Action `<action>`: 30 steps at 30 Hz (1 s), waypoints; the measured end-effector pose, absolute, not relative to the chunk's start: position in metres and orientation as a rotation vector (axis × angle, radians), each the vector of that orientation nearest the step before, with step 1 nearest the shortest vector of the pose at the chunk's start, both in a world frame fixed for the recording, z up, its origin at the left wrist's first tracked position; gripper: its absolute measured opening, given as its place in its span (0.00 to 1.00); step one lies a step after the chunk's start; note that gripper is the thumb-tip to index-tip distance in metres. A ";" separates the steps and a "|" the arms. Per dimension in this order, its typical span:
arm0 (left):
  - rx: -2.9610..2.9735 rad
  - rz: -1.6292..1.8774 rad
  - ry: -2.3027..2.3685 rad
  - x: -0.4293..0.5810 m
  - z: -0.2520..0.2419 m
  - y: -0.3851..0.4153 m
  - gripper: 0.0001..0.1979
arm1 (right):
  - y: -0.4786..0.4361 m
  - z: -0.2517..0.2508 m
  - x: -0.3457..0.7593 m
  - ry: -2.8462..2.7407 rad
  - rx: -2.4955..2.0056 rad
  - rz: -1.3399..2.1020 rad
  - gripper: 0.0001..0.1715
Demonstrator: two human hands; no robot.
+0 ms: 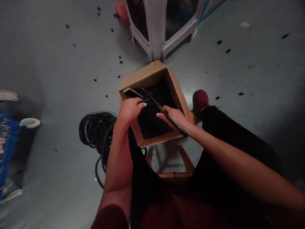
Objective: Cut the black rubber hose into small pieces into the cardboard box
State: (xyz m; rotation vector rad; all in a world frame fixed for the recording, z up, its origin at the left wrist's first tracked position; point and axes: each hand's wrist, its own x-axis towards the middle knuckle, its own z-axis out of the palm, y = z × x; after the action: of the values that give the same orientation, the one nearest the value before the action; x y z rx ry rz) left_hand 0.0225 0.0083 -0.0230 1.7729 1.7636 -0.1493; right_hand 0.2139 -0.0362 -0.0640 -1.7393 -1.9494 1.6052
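Left hand: curled almost shut, gripping a short ribbed black rubber piece over the box's near-left corner.
Right hand: partly open, fingers stretched out, pressed on a long thin black rod running diagonally across the box.
Cardboard box: flaps open, resting on a wooden stool, directly in front of the knees.
Box contents: a heap of small black rubber pieces, with a beige smartphone lying at the left corner.
Floor, left: a coil of black rubber hose beside the box, not touching the hands.
Floor, far: white plastic stool legs just beyond the box, with loose black pieces scattered well apart.
Floor, right: a maroon shoe beside the box.
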 end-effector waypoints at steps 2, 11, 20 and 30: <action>1.794 -0.250 1.782 0.023 -0.027 0.009 0.11 | -0.041 -0.065 0.210 -1.814 -1.693 1.712 0.14; 1.736 0.034 1.642 0.023 -0.024 0.006 0.16 | -0.039 -0.068 0.208 -1.153 -1.518 2.002 0.14; 1.540 0.464 1.728 0.004 -0.032 0.013 0.16 | -0.037 -0.064 0.207 -1.327 -1.582 1.852 0.16; 1.487 0.496 1.699 0.010 -0.028 0.014 0.14 | -0.046 -0.072 0.206 -1.570 -1.597 1.810 0.27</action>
State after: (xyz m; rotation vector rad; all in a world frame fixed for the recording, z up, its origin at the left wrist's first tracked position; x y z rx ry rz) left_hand 0.0104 0.0140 -0.0281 1.4874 1.6992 0.4959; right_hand 0.2059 -0.0457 -0.0717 -1.5971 -1.5700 1.8102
